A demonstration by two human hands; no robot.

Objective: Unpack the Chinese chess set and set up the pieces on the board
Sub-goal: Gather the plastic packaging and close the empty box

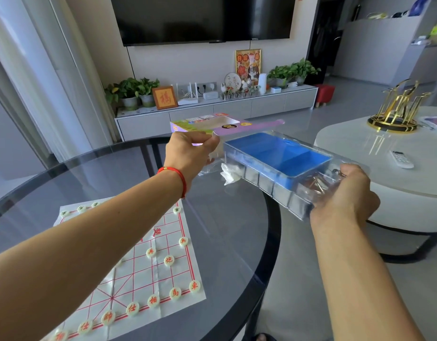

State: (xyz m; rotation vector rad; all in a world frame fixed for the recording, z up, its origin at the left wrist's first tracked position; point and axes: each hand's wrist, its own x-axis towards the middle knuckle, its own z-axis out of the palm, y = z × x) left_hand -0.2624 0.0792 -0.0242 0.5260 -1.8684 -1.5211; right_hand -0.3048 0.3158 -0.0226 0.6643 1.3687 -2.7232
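A: Hands logged first. The left hand (191, 150) is seen gripping the near end of the box (212, 124), held up over the far side of the glass table (225, 217). The right hand (345, 195) is clamped on the near end of the clear tray (281, 168), whose far end is just beside the box mouth.

B: Step in hand?

A: Judged to be packaging work: tray and box are being handled apart or together; which cannot be told. The board (136, 267) lies below the left forearm, pieces already placed.

B: Next move?

A: Both items are probably to be set down clear of the board, without sweeping pieces.

B: Counts?

A: One box, one tray with one blue insert (274, 148), one board. About fifteen pieces (168, 260) are counted in view; more are hidden by the arm.
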